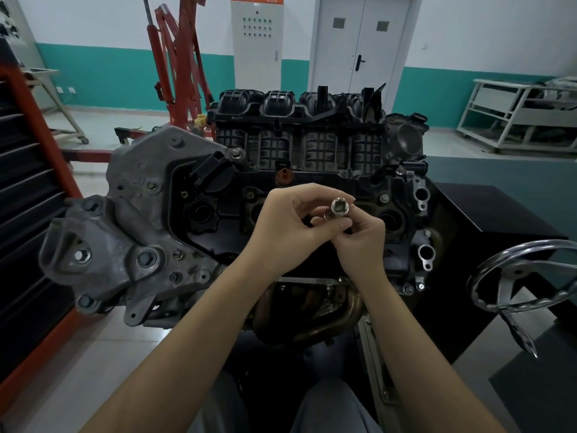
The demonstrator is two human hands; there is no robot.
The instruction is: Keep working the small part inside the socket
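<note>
Holding one socket [338, 207] over the engine [237, 195], I have both hands together. My left hand [288, 226] curls round it from the left, my right hand [362, 242] pinches it from below, and its square opening faces me. A second small metal piece sits just beside it between my fingers; I cannot tell what it is. Four black intake runners [299, 104] crown the engine. One red hoist [178, 57] stands behind, one handwheel [527, 276] at my right.
</note>
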